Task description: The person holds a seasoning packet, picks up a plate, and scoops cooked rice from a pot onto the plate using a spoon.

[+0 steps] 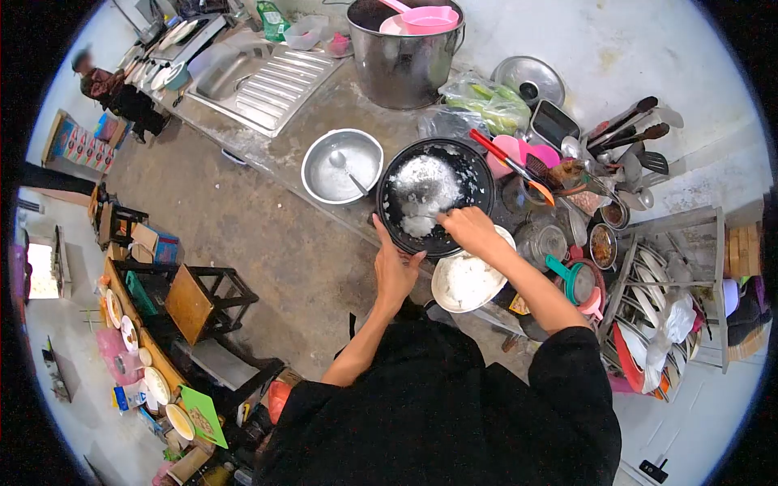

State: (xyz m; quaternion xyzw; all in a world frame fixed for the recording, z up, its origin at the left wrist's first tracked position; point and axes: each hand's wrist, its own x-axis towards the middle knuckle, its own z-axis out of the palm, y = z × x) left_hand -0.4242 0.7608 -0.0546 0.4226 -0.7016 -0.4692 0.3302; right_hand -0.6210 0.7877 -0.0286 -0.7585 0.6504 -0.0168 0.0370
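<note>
A round black pan [392, 212] sits on the counter, holding white powder [423, 180] with small white bits around it. My left hand [395, 271] grips the pan's near-left rim, thumb and fingers around the edge. My right hand [470, 230] is closed over the pan's near-right side, on the thin handle of a utensil whose end lies in a white clump [417, 225]. Just below the pan, a white bowl [442, 293] contains a white mass [470, 283]. To the left stands a metal bowl [312, 172] with a spoon [348, 173] resting inside.
A large steel pot [397, 69] and a sink [235, 77] are at the back. Utensils [632, 134], jars and a dish rack [721, 275] crowd the right. Wooden stools [190, 304] stand on the floor at left. Another person [117, 89] is far at the upper left.
</note>
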